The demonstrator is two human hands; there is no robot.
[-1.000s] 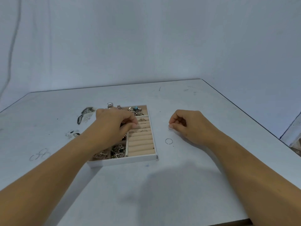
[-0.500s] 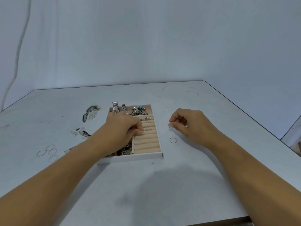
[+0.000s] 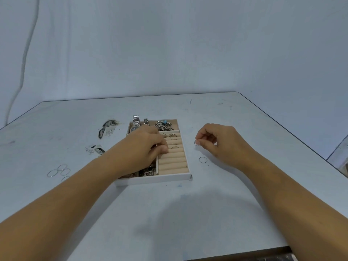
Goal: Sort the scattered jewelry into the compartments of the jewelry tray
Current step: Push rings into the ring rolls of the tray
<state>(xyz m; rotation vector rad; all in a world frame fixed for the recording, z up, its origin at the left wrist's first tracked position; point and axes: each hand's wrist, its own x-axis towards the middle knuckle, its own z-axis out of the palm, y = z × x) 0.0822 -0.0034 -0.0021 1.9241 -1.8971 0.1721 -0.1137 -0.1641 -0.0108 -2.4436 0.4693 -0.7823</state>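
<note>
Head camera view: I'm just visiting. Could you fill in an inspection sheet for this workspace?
Surface: white table, scuffed.
Job's things: jewelry tray, partly filled; watch in its far-left compartment; loose ring right of it; hoops on the left.
Clutter: nothing seen.
Hands: left hand curled over the tray's ring rolls, contents hidden; right hand pinches a thin ring.
Cables: nothing seen.
Surroundings: pale backdrop.

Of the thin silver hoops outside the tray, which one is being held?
The hoop pinched by the right hand, right of the tray. A second hoop lies loose on the table nearby; the others cluster far left.
</note>
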